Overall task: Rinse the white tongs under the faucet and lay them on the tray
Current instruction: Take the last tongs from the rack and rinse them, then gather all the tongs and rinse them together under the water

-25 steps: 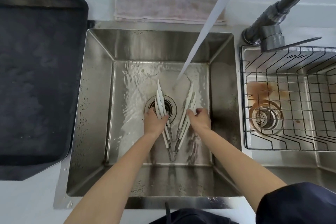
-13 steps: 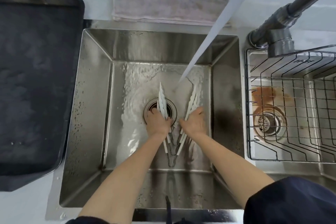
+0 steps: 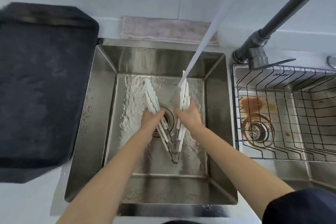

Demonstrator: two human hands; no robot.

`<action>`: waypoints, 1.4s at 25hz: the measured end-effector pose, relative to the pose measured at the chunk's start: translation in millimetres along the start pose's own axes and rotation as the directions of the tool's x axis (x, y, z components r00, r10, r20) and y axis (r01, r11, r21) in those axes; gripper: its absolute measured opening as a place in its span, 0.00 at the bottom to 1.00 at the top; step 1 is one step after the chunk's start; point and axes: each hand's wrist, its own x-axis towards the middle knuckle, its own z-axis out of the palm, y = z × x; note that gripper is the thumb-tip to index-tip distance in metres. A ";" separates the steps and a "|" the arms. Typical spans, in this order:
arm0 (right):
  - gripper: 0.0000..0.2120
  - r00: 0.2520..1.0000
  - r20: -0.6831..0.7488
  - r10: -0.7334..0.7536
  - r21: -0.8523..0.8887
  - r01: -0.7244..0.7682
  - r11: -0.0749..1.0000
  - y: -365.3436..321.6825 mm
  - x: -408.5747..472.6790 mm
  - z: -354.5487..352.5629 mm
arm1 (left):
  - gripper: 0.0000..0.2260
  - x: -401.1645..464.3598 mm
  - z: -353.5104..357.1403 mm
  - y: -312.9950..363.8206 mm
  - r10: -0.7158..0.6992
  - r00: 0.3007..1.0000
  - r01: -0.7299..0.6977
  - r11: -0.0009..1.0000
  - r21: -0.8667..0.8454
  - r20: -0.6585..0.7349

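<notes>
Two hands (left (image 3: 151,118), right (image 3: 190,116)) | fingers clenched on one tongs (image 3: 151,94) | one stream (image 3: 198,49)

White tongs (image 3: 164,114) spread wider than before, arms further apart. Right arm tip now directly under the water stream (image 3: 198,47); earlier the stream fell between the arms. Left hand (image 3: 151,117) and right hand (image 3: 190,116) shifted toward the sink's (image 3: 101,114) back wall.

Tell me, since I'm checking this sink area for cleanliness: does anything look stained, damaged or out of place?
Yes. The right-hand basin floor under the wire rack has a brown, rust-like stain beside its drain. The folded cloth behind the sink also looks discoloured. The white tongs, held by both hands, look intact.
</notes>
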 end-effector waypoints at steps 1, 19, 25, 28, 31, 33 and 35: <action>0.23 1.000 -0.003 -0.013 0.042 0.013 0.999 -5.3 -2.0 -0.7 | 0.11 0.3 -1.3 6.3 -0.007 1.000 0.008 0.997 -0.077 0.023; 0.11 0.904 0.102 -0.416 0.085 0.409 0.909 -62.0 -32.4 -45.0 | 0.11 -21.2 -12.0 49.5 0.140 0.923 0.059 0.869 -0.492 0.359; 0.03 0.943 0.043 -0.331 0.310 0.302 0.901 -26.3 -36.4 -51.1 | 0.16 -34.7 -11.3 48.1 0.164 0.906 -0.033 0.947 -0.320 0.389; 0.06 0.961 -0.046 -0.273 0.399 0.269 0.877 -12.6 -34.1 -58.2 | 0.13 -45.0 -6.0 57.7 0.184 0.873 -0.085 0.970 -0.229 0.452; 0.08 0.984 -0.002 -0.179 0.658 0.136 0.741 -5.9 -30.2 -65.3 | 0.05 -54.3 2.9 74.7 0.242 0.845 -0.181 0.969 -0.170 0.477; 0.11 0.990 0.052 -0.133 0.793 0.040 0.608 -7.1 -29.6 -69.7 | 0.05 -59.9 11.1 87.5 0.306 0.823 -0.275 0.952 -0.136 0.478; 0.14 0.990 0.084 -0.109 0.859 -0.016 0.511 -10.7 -30.1 -70.5 | 0.10 -65.0 19.9 99.2 0.374 0.804 -0.370 0.923 -0.103 0.462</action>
